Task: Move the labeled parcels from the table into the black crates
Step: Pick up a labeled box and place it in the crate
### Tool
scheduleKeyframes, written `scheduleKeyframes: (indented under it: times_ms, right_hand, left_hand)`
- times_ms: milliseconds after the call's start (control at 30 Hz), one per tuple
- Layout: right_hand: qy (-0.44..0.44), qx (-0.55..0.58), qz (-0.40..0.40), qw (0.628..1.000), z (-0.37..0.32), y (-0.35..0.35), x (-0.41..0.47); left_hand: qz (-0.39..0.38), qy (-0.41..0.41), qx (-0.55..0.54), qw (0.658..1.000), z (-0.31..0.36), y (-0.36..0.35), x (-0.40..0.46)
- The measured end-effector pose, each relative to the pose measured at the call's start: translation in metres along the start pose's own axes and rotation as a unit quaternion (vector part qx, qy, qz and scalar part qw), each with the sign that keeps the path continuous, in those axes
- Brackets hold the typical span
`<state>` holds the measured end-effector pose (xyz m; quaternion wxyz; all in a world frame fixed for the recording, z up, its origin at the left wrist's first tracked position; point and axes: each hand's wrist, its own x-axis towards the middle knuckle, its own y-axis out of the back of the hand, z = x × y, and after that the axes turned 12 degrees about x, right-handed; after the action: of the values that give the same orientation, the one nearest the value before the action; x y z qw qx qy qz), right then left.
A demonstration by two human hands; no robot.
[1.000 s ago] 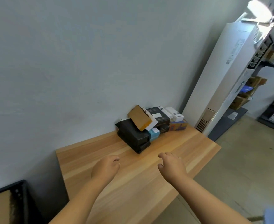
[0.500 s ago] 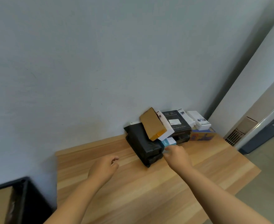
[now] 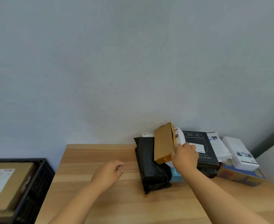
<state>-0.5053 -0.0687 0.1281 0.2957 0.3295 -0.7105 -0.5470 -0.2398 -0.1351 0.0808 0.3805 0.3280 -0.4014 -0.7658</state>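
Observation:
A pile of parcels lies at the back right of the wooden table (image 3: pixel 100 188). A brown cardboard box (image 3: pixel 163 143) leans tilted on top of a black plastic mailer (image 3: pixel 150 165). My right hand (image 3: pixel 184 155) grips the brown box at its lower right edge. Behind it lie a white box (image 3: pixel 179 136), a black printed box (image 3: pixel 199 143) and a small blue box (image 3: pixel 176 175). My left hand (image 3: pixel 108 173) hovers over the table with loosely curled fingers, holding nothing. A black crate (image 3: pixel 36 178) stands at the lower left with a labeled brown parcel (image 3: pixel 3 181) inside.
Two white boxes (image 3: pixel 239 152) and a brown box with blue print (image 3: pixel 241 177) lie at the table's right end. The grey wall runs close behind the pile. The crate sits below the table's left edge.
My right hand moved up from the small blue box and took hold of the brown cardboard box. The view swung left and down, bringing the crate further into sight.

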Motion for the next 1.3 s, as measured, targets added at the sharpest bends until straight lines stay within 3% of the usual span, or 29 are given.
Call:
scheduleKeyframes:
  times_ms: [133,300,433,667,933,1133,1300]
  right_hand:
    - [0.062,-0.047,-0.006,0.997,0.005,-0.011,0.023]
    - [0.103,-0.028,-0.021,0.994,0.001,-0.012,0.039]
    - [0.094,0.015,-0.045,0.994,-0.007,-0.013,0.046]
    - [0.021,0.192,-0.087,0.977,-0.015,0.004,0.034]
    - [-0.003,0.438,-0.151,0.886,-0.041,0.044,0.004]
    - [0.077,0.562,-0.155,0.809,-0.072,0.09,-0.021]
    - [0.146,0.553,-0.122,0.811,-0.098,0.126,-0.031]
  left_hand:
    - [0.013,0.022,-0.002,1.0,0.025,-0.011,0.005]
    - [0.03,0.055,-0.022,0.998,0.043,-0.021,0.004]
    - [0.036,0.066,-0.013,0.997,0.049,-0.02,0.001]
    - [0.054,0.057,-0.002,0.997,0.053,0.001,-0.007]
    - [0.111,0.057,-0.006,0.992,0.061,0.054,-0.018]
    - [0.206,0.034,-0.104,0.972,0.075,0.121,-0.03]
    - [0.282,-0.009,-0.146,0.948,0.088,0.161,-0.044]
